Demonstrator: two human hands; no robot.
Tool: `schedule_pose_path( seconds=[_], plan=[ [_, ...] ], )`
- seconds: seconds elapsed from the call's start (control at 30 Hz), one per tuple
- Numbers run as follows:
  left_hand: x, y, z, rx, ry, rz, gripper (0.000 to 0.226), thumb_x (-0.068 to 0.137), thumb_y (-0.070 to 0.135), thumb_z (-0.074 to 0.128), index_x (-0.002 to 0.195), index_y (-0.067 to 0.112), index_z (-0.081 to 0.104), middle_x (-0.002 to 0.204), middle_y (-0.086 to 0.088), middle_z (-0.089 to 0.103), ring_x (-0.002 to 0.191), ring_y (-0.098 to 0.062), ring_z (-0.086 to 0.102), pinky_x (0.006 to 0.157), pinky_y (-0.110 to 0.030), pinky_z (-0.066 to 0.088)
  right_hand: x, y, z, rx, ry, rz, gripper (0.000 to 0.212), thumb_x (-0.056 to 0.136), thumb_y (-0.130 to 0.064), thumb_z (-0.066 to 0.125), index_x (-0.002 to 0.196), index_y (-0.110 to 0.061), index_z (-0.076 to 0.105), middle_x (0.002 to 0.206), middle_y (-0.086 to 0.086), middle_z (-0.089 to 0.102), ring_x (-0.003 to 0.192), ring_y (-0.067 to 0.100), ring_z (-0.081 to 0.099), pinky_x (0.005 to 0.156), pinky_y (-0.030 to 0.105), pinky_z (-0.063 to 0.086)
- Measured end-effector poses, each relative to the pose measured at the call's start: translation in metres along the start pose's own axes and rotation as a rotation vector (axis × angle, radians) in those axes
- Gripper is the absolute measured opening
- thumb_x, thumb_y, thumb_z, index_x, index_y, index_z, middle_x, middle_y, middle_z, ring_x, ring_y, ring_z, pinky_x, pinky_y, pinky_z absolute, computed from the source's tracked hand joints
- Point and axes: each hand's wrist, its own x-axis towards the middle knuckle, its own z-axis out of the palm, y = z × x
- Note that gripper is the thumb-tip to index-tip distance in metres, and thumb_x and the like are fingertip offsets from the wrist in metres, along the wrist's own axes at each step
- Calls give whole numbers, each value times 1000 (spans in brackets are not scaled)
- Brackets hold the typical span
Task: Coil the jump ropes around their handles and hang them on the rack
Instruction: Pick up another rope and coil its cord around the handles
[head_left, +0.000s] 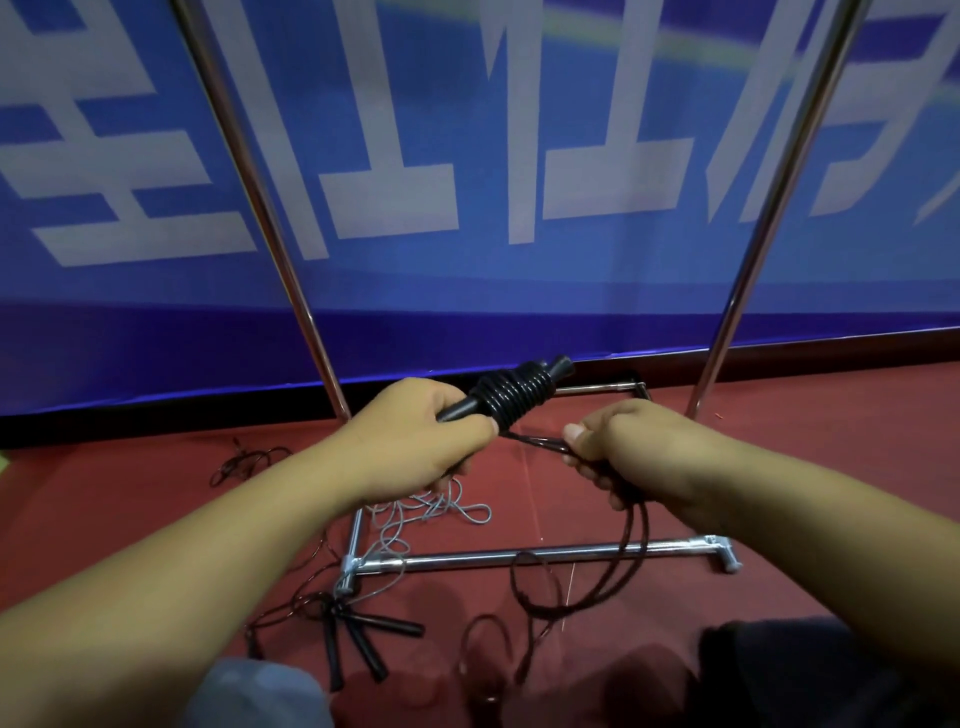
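Note:
My left hand (415, 431) grips a pair of black jump-rope handles (558, 368) held side by side, pointing up and to the right. Several turns of black rope (517, 397) are wound tightly around them. My right hand (631, 449) pinches the loose rope (540, 442) just right of the coil; the rest hangs down in loops (582, 582) to the floor. A chrome rack stands in front of me, with uprights at left (275, 234) and right (753, 249) and a base bar (545, 555) on the floor.
More jump ropes lie on the red floor: black handles (358, 639) at lower left, a grey cord tangle (431, 512) under my left hand, a thin dark rope (244, 460) further left. A blue banner (467, 156) stands behind the rack. My knees are at the bottom edge.

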Motion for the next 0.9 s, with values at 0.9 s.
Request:
schedule_pose_path(
  seconds=[0.9],
  plan=[
    [16,-7,-7,431,131,14,27,91,43,61,81,18,63,62,1,55,52,-16,50,50,-27,36,-10,-6,20,77,-181,-28,35,98,-38,55,72,-15,57,50,-4,35,43,11,26,42,23,19]
  ],
)
